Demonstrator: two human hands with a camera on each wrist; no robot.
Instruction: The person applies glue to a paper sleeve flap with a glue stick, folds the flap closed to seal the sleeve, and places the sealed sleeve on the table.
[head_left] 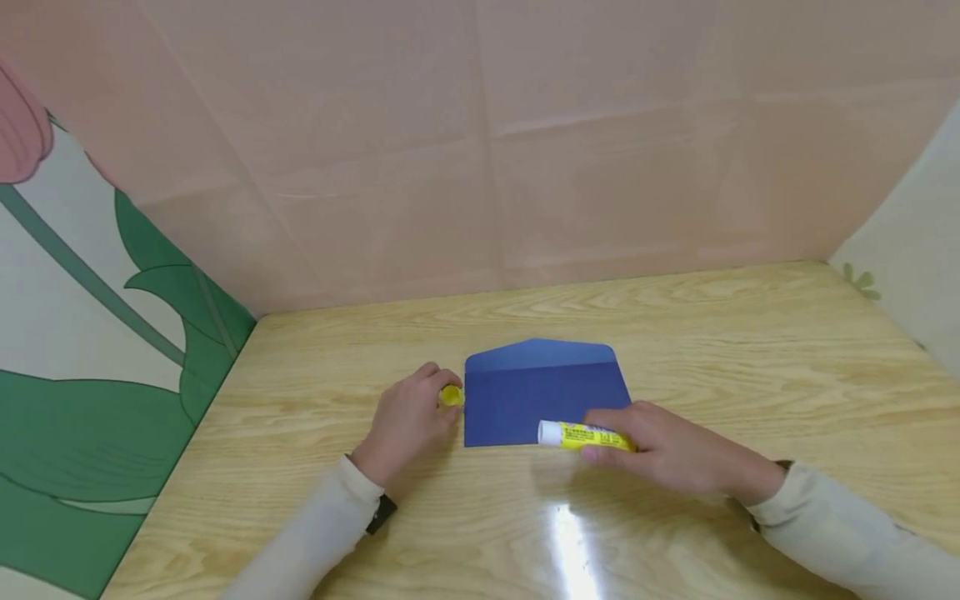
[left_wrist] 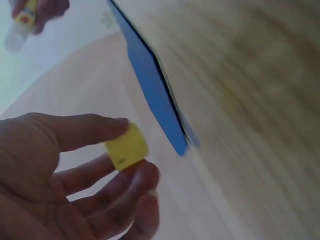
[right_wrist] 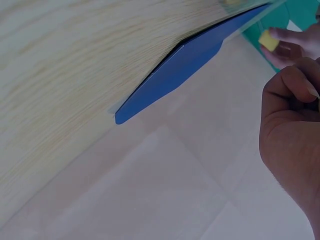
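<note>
A blue envelope [head_left: 536,396] lies on the wooden table with its flap [head_left: 540,353] unfolded away from the person. Just left of it, my left hand [head_left: 411,417] pinches a small yellow glue stick cap [head_left: 451,396] between thumb and fingers; the left wrist view shows the cap [left_wrist: 128,147] close up. My right hand [head_left: 667,446] grips a yellow glue stick [head_left: 592,437] over the envelope's lower right part, its white end pointing left. In the right wrist view, the right hand [right_wrist: 292,110] is seen at the edge, and its glue stick is mostly hidden.
The wooden table [head_left: 315,400] ends at a pinkish wall covering [head_left: 480,167] at the back. A panel with green leaves [head_left: 82,433] borders the left side, and a pale panel [head_left: 907,250] stands on the right. Light reflects off the table's front.
</note>
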